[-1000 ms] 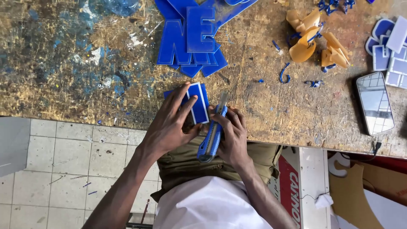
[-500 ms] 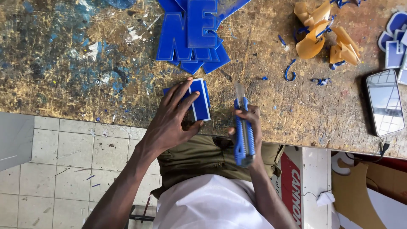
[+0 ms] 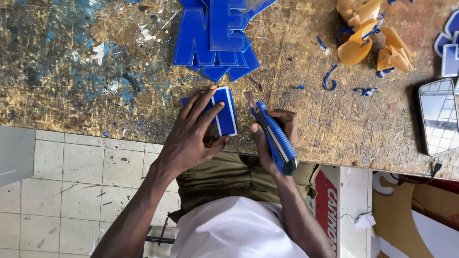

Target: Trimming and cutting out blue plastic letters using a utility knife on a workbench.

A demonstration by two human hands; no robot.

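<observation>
Two bare hands work at the near edge of a worn, paint-stained wooden workbench [image 3: 71, 86]. The left hand [image 3: 193, 136] lies flat and spread, fingers extended, pressing down on a small blue rectangular piece with a white border [image 3: 224, 112], which rests on the bench just in from the edge. The thumb reaches toward the piece's lower corner. The right hand [image 3: 275, 138] is closed in a fist around a blue utility knife [image 3: 275, 138], its short blade pointing up and away from the body, the tip just beside the right edge of the blue piece; whether it touches cannot be told.

Farther up the bench, a stack of large blue cut-out letters [image 3: 215, 38] lies overlapping, well apart from the hands. To the upper right sit curled orange-yellow scraps [image 3: 373, 40], with thin blue shavings [image 3: 330, 79] scattered near them. At the right edge a dark phone with a reflective screen [image 3: 437, 117] lies flat, and more blue and white pieces [image 3: 449, 52] show at the frame's border above it. Below the bench, pale floor tiles [image 3: 71, 181] are in view to the left, beside the person's olive trousers and white shirt.
</observation>
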